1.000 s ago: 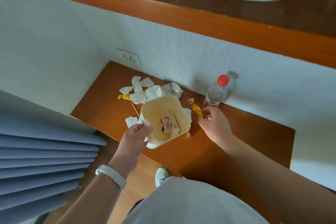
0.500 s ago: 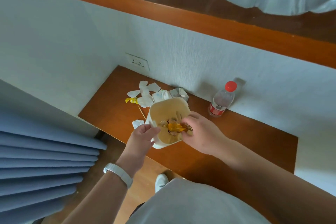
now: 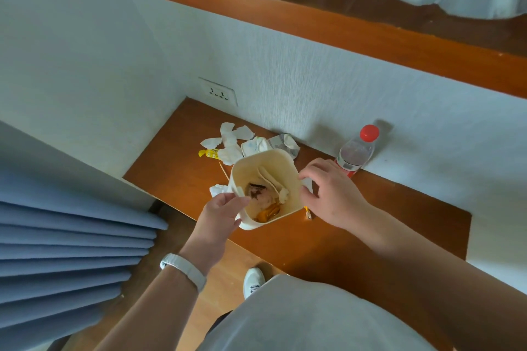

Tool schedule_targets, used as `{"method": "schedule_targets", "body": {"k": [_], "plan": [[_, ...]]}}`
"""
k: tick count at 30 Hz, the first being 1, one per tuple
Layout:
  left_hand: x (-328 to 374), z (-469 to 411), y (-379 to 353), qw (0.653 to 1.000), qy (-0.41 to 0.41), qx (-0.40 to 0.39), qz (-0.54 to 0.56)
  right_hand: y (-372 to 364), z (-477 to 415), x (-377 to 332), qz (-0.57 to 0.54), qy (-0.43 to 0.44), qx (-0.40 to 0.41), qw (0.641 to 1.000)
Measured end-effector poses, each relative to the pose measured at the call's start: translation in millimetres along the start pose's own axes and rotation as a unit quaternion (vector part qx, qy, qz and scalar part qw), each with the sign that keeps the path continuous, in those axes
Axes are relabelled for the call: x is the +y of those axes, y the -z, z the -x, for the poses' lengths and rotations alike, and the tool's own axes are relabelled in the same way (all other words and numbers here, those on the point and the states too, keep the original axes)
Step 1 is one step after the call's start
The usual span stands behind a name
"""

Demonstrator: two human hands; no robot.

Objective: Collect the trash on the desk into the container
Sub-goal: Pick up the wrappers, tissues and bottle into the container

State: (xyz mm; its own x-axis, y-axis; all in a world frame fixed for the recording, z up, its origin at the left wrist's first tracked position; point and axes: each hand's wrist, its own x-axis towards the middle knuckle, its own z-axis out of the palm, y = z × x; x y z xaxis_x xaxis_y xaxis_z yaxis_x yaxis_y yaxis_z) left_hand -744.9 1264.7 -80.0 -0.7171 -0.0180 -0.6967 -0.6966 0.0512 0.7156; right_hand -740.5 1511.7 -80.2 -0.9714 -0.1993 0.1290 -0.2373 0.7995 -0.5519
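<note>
A cream container [image 3: 286,164] stands on the brown desk [image 3: 356,225], and my left hand [image 3: 221,212] grips its near-left rim. Inside lie an orange wrapper [image 3: 268,213], a dark scrap and pale paper. My right hand [image 3: 332,194] hovers at the container's right side with fingers apart, its fingertips at a white scrap [image 3: 308,184] by the rim. White paper scraps [image 3: 231,139], a yellow wrapper [image 3: 208,153] and crumpled packets [image 3: 286,143] lie behind the container. A small wrapper bit [image 3: 308,213] lies near my right palm. Another white scrap [image 3: 218,188] sits left of the container.
A clear bottle [image 3: 355,154] with a red cap stands against the white wall, right of the container. A wall socket [image 3: 218,92] is at the desk's back left. Blue curtain folds [image 3: 62,251] hang at the left. My white shoe [image 3: 253,279] shows on the floor below the desk edge.
My right hand carried the orange wrapper from the desk into the container, let it go, and has pulled back to the container's right side. My left hand stayed on the rim.
</note>
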Motion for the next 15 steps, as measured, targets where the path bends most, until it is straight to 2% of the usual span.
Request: {"method": "schedule_targets", "body": {"k": [6,12,15], "plan": [[4,-2,1,1.0,0.0,0.013,0.002,-16,-4,41,-0.003,-0.097,-0.014,0.995],[6,0,5,1.0,0.002,0.021,0.01,-63,19,74,0.056,-0.212,-0.133,0.967],[7,2,6,1.0,0.0,0.026,0.014,-83,23,78,0.068,-0.242,-0.158,0.955]]}}
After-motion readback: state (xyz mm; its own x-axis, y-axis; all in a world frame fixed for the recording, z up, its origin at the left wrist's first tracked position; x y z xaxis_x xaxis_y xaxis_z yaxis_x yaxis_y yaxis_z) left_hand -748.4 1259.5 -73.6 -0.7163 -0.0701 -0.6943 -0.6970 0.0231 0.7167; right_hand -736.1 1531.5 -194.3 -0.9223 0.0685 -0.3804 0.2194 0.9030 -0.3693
